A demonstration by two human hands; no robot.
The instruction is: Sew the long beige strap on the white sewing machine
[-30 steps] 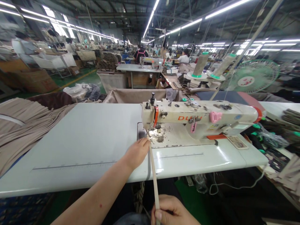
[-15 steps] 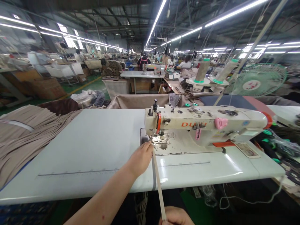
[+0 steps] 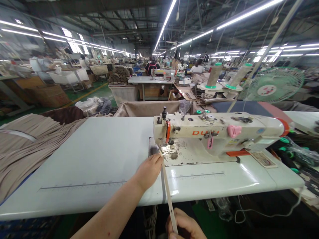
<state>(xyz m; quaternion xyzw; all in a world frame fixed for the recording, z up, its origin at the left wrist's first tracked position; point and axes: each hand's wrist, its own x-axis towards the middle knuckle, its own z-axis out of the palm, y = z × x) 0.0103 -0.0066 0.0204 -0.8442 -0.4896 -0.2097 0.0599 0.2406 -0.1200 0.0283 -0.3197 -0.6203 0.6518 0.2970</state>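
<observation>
A narrow beige fabric strip (image 3: 166, 184) runs from the needle area of a white sewing machine (image 3: 186, 129) down past the table's front edge. Close in front of the presser foot, my left hand (image 3: 151, 167) pinches the strip against the machine bed, fingers closed. Below the table edge my right hand (image 3: 185, 225) grips the lower part of the strip between thumb and fingers. Between the two hands the strip looks taut and straight. The needle and the strip's far end are hidden by my left fingers and the machine head.
Bundled beige fabric strips (image 3: 30, 142) lie on the left end of the white table (image 3: 99, 149). Two thread cones (image 3: 214, 76) and a green fan (image 3: 271, 86) stand behind the machine. Beyond are a beige fabric-lined bin (image 3: 149, 108) and other people at workstations.
My right hand has moved slightly up along the strip, and its fingers show more. My left hand sits slightly lower in view, still on the strip near the presser foot.
</observation>
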